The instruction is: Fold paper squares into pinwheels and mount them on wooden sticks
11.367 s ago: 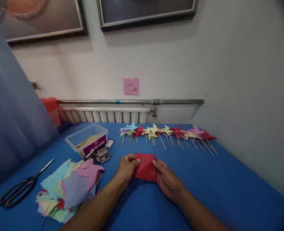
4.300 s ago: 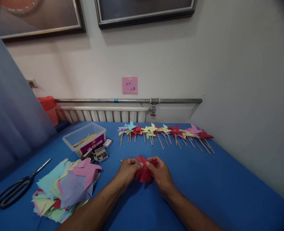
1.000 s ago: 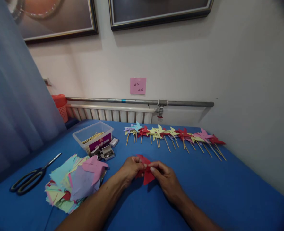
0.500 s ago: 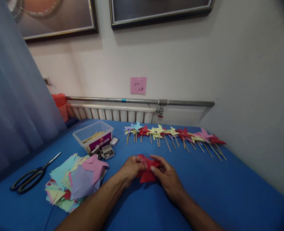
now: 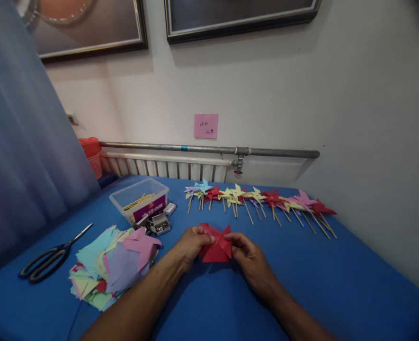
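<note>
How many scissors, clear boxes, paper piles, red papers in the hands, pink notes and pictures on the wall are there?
Scissors: 1
Clear box: 1
Paper pile: 1
Red paper, held by the left hand and right hand: 1
Pink note: 1
Framed pictures: 2
Total: 7

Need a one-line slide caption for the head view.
Both hands, left hand and right hand, pinch a red paper pinwheel over the blue table, finished pinwheels lined behind.
</note>
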{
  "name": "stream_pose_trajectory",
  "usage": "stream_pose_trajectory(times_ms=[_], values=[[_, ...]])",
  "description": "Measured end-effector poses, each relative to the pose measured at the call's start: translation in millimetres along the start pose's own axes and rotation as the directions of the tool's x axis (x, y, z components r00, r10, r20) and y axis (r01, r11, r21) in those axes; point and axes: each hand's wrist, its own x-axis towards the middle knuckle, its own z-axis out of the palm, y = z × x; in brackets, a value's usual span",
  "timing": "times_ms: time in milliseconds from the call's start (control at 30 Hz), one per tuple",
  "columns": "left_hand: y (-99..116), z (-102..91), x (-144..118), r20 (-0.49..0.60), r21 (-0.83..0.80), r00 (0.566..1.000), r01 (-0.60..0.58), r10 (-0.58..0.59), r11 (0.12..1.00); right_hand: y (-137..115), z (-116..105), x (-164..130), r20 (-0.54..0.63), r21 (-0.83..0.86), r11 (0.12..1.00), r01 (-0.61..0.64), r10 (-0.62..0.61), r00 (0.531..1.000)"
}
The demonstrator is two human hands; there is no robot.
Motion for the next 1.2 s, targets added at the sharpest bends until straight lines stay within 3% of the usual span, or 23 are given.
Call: stream_pose_trajectory(times_ms=[300, 867, 1200], values=[[-5, 5.5, -2, 0.077, 0.077, 0.997, -0.021, 0.015, 0.997, 2, 2, 0, 0.038, -0.087, 0.996, 0.034, -0.030, 0.999], [-14, 15.0, -5, -0.043, 0.084, 0.999, -0.014, 0.017, 0.996, 10, 11, 4, -0.124, -0.111, 0.994, 0.018, -0.032, 0.992], [-11, 13.0, -5, -0.002, 0.041, 1.000, -0.013, 0.013, 0.999, 19, 7, 10, -0.166, -0.102, 0.995, -0.005, -0.012, 0.986]])
